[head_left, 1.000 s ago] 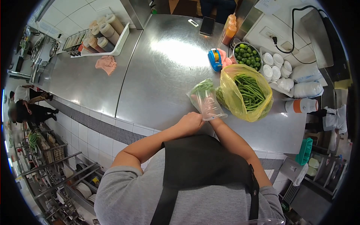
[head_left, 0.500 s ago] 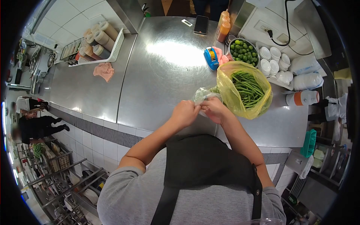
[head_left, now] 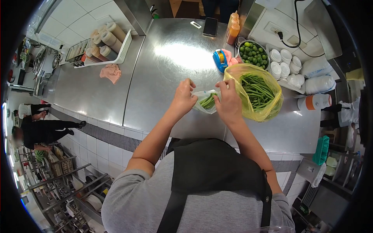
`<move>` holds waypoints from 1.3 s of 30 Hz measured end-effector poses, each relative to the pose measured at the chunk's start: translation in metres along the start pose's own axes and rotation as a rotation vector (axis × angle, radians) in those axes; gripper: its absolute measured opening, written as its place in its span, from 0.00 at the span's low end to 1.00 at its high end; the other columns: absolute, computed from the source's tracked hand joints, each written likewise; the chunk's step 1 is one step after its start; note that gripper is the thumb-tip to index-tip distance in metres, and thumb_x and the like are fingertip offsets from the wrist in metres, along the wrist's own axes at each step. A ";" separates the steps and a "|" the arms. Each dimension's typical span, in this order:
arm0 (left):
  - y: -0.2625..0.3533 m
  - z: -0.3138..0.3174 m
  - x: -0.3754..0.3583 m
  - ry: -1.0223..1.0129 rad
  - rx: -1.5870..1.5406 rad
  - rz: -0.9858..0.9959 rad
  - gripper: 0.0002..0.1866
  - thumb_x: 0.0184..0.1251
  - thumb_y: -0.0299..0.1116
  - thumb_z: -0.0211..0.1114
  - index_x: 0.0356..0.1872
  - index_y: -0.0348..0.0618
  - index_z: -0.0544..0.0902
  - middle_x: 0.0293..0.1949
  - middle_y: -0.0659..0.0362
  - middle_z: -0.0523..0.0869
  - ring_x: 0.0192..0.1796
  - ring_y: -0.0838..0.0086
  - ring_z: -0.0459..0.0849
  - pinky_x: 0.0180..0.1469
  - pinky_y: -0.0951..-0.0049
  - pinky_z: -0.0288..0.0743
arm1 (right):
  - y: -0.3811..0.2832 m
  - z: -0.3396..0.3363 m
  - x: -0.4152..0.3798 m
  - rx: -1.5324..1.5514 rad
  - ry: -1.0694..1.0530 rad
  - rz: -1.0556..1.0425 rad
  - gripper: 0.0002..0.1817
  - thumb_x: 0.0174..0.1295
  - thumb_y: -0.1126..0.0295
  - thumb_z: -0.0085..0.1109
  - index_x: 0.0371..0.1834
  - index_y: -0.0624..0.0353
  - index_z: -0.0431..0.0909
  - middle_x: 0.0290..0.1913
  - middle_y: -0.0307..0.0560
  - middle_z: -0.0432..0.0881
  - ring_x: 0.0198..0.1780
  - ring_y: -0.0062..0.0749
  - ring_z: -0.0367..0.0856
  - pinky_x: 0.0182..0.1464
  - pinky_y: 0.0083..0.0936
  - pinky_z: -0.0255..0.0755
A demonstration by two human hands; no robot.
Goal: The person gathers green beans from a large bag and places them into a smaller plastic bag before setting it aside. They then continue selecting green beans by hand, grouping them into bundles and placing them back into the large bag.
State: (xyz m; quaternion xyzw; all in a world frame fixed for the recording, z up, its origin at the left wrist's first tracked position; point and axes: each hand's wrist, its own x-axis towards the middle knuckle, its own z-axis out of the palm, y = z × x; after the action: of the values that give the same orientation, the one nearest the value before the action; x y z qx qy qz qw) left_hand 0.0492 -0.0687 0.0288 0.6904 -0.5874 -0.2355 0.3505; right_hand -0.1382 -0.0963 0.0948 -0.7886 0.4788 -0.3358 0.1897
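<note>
Can't tell whether your left hand (head_left: 184,94) or right hand (head_left: 229,99) grips the part-hidden clear bag (head_left: 204,110); green beans (head_left: 209,101) inside, toward table's (head_left: 153,97) front edge.

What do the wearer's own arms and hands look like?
The left hand and right hand are bare, ungloved, with no watch or rings visible. Short, plain grey sleeves leave the forearms uncovered. Over the grey shirt is a black apron with a round stud on one strap.

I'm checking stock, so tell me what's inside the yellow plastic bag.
The yellow plastic bag holds long green beans; whatever lies beneath the top ones is covered and can't be seen.
</note>
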 end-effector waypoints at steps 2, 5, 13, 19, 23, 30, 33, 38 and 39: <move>0.005 -0.006 0.002 -0.036 -0.034 0.002 0.14 0.52 0.19 0.66 0.41 0.34 0.77 0.34 0.52 0.83 0.35 0.64 0.86 0.40 0.68 0.82 | 0.030 0.017 -0.003 -0.067 -0.139 0.014 0.06 0.52 0.83 0.63 0.31 0.63 0.76 0.34 0.52 0.78 0.40 0.54 0.82 0.44 0.42 0.76; 0.026 -0.041 0.006 -0.170 -0.116 -0.093 0.14 0.51 0.18 0.66 0.40 0.35 0.77 0.33 0.54 0.84 0.35 0.68 0.86 0.40 0.72 0.82 | 0.022 -0.007 -0.001 0.058 -0.198 -0.010 0.08 0.49 0.84 0.62 0.29 0.63 0.73 0.33 0.49 0.76 0.36 0.52 0.80 0.40 0.40 0.75; 0.067 -0.084 -0.005 -0.188 -0.306 -0.024 0.12 0.50 0.18 0.68 0.37 0.34 0.80 0.31 0.55 0.86 0.36 0.74 0.87 0.39 0.73 0.83 | -0.023 -0.037 -0.009 0.323 -0.057 0.054 0.09 0.47 0.87 0.59 0.29 0.64 0.71 0.32 0.52 0.74 0.33 0.52 0.76 0.37 0.39 0.71; 0.020 -0.056 0.011 -0.321 -0.080 -0.096 0.10 0.49 0.17 0.71 0.34 0.34 0.83 0.30 0.55 0.87 0.34 0.72 0.87 0.40 0.71 0.82 | 0.011 -0.002 -0.014 0.221 -0.219 -0.005 0.07 0.50 0.86 0.58 0.30 0.65 0.72 0.32 0.53 0.75 0.34 0.51 0.78 0.37 0.40 0.71; 0.040 -0.066 0.002 -0.338 -0.109 -0.100 0.10 0.48 0.17 0.72 0.34 0.34 0.83 0.29 0.55 0.87 0.34 0.72 0.87 0.39 0.70 0.82 | -0.005 -0.014 -0.017 0.313 -0.166 0.055 0.06 0.50 0.84 0.60 0.29 0.66 0.73 0.31 0.53 0.75 0.32 0.50 0.78 0.36 0.39 0.70; 0.039 -0.063 0.000 -0.384 -0.119 -0.022 0.10 0.48 0.17 0.72 0.33 0.35 0.83 0.31 0.57 0.87 0.35 0.74 0.86 0.38 0.72 0.81 | -0.002 -0.032 -0.036 0.340 -0.254 0.114 0.07 0.50 0.82 0.63 0.27 0.66 0.72 0.29 0.52 0.73 0.30 0.47 0.75 0.34 0.36 0.69; 0.058 -0.064 -0.004 -0.555 -0.422 -0.003 0.09 0.49 0.17 0.71 0.32 0.35 0.82 0.31 0.57 0.87 0.35 0.75 0.86 0.39 0.73 0.82 | -0.005 -0.074 -0.046 0.405 -0.291 0.118 0.08 0.52 0.82 0.65 0.27 0.65 0.74 0.29 0.48 0.74 0.27 0.36 0.75 0.31 0.30 0.68; 0.081 -0.020 -0.014 -0.486 -0.296 0.102 0.08 0.50 0.18 0.71 0.30 0.35 0.81 0.28 0.58 0.87 0.33 0.75 0.87 0.40 0.72 0.82 | 0.015 -0.120 -0.065 0.570 -0.324 0.432 0.08 0.56 0.84 0.67 0.27 0.65 0.75 0.31 0.38 0.73 0.24 0.14 0.77 0.23 0.15 0.70; 0.090 -0.013 -0.016 -0.507 -0.278 0.076 0.06 0.49 0.19 0.70 0.28 0.35 0.81 0.28 0.57 0.87 0.33 0.74 0.88 0.40 0.71 0.82 | 0.020 -0.126 -0.067 0.576 -0.310 0.480 0.07 0.55 0.85 0.65 0.26 0.67 0.75 0.32 0.40 0.74 0.24 0.17 0.79 0.23 0.15 0.73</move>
State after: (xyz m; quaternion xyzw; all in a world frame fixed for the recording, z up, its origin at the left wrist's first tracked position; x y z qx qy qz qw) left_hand -0.0029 -0.0557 0.1046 0.5323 -0.6437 -0.4657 0.2923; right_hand -0.2617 -0.0442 0.1477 -0.6103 0.5012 -0.2795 0.5461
